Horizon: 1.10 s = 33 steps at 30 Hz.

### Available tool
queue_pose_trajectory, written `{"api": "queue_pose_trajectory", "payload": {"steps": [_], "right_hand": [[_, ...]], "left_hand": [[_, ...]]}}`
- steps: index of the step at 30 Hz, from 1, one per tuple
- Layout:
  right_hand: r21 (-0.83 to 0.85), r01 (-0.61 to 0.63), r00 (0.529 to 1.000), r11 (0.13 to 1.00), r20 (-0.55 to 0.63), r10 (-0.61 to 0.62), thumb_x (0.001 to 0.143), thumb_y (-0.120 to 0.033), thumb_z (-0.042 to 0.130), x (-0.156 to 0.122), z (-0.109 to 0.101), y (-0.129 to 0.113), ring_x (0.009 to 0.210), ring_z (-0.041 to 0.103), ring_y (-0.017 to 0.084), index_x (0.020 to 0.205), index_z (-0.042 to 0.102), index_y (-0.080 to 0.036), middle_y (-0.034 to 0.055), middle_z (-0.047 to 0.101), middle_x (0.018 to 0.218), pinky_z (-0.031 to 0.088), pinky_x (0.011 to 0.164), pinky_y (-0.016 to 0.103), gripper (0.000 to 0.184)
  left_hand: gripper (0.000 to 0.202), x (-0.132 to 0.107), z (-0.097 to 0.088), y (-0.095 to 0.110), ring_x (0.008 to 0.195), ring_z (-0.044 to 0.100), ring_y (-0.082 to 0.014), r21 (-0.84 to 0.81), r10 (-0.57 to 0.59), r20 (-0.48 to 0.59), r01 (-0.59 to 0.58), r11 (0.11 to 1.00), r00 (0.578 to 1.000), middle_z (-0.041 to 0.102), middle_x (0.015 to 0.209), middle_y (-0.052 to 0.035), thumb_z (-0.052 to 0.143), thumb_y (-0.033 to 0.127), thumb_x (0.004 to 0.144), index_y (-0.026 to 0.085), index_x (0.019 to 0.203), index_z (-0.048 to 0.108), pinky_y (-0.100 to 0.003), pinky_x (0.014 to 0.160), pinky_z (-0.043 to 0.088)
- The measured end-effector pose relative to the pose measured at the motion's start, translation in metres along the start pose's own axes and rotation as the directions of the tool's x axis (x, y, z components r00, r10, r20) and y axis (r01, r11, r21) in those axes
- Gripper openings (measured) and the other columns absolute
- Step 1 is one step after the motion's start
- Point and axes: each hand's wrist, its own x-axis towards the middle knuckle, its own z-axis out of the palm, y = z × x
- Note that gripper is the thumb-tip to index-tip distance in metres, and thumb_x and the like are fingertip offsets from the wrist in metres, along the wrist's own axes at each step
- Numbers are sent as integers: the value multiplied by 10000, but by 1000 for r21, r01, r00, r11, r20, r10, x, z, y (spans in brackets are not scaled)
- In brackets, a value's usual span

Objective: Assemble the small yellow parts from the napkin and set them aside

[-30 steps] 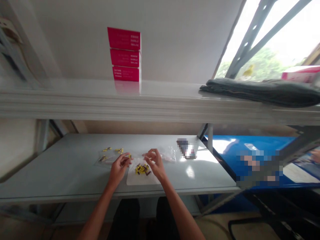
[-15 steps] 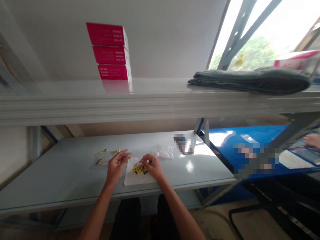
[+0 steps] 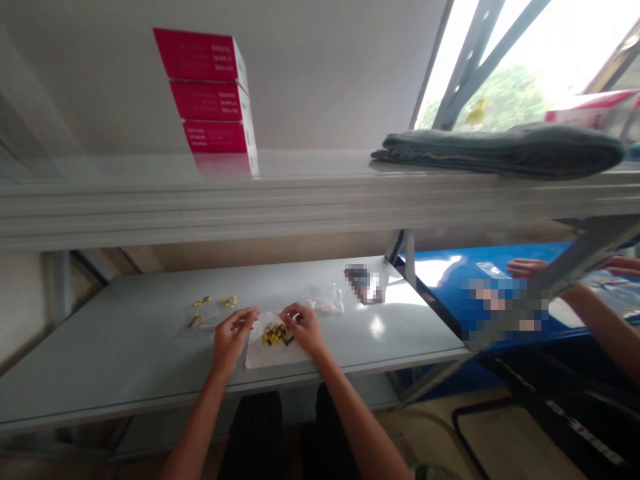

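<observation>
Daylight from blown-out window (image 3: pixel 575 40), upper right; glare patches on tabletop (image 3: pixel 410 347); shelf edge (image 3: pixel 225 207) blurred; underneath dim.

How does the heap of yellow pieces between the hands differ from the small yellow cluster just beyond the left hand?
Amount: the heap has many pieces, the cluster only a few.
Place: the heap lies on a white sheet; the cluster lies off it, farther back, beyond the left hand.
Both show yellow with darker parts.
</observation>
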Motion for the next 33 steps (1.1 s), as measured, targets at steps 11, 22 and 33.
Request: {"api": "queue_pose_trajectory", "payload": {"steps": [11,22,33], "right_hand": [[250,-173,734,953,-612,294,893,-562,584,1,-14,1,423,484,115,915,446,-222,-76,554,547,338,440,204,368],[-238,-80,850,968,-524,-59,988,-433,455,-9,-8,-13,490,330,94,656,415,-208,-82,352,533,235,511,241,404],[-325,183,976,928,-49,-210,961,-286,491,-34,55,-47,455,440,94,659,502,-202,-55,459,496,287,521,223,314]], "left_hand": [[343,8,-79,-31,1063,662,-308,811,340,75,-256,526,937,738,1118,-152,472,242,866,149,1091,714,-460,989,493],[294,-6,-74,-21,956,683,-304,901,371,-20,-144,409,928,761,1019,-133,502,250,913,162,1079,729,-406,869,506],[325,-11,-71,-22,864,713,-297,920,306,-57,-69,385,950,766,988,-145,452,230,940,156,1090,731,-398,773,527]]}}
